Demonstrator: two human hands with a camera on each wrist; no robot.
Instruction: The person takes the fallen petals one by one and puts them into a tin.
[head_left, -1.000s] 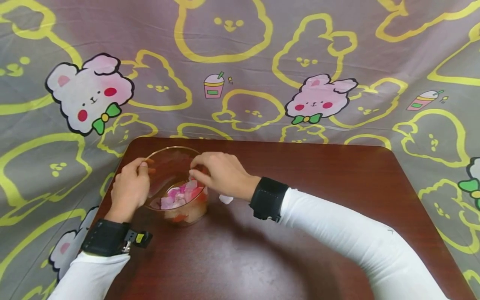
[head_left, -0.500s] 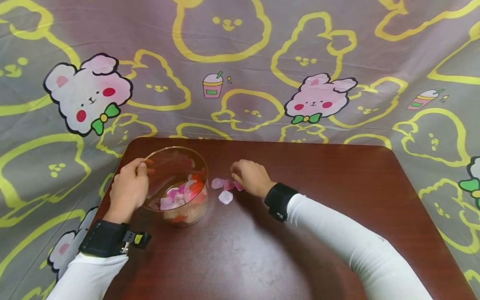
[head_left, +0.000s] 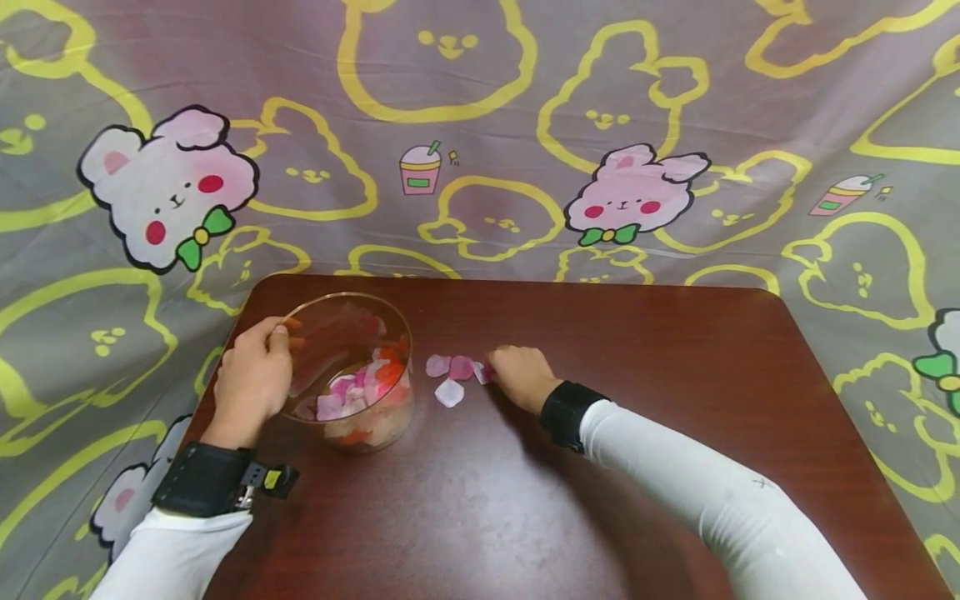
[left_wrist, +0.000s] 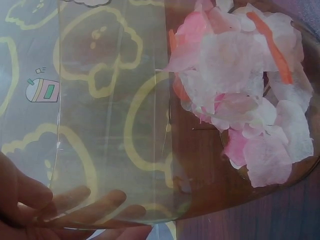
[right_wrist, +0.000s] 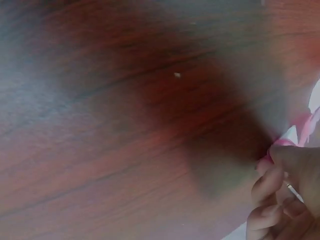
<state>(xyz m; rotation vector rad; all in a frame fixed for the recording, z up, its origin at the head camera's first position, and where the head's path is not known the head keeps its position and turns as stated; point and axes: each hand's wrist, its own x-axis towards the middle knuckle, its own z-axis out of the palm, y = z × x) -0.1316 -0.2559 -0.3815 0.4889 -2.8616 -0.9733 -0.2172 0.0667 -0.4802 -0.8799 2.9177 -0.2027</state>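
Head view: left hand (head_left: 251,383) grips the tilted bowl (head_left: 348,367) at its rim – mouth open toward loose petals (head_left: 450,377) on the table (head_left: 600,467); right hand (head_left: 520,374), fingers curled, pinches one just beside the bowl.

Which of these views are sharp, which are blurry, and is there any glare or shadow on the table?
Head view: sharp throughout, with a pale sheen on the near table and soft shadow beside the right hand. Left wrist view: fairly clear, though the glass bowl bends the cloth pattern seen through it. Right wrist view: soft and out of focus, a dark shadow across the wood.
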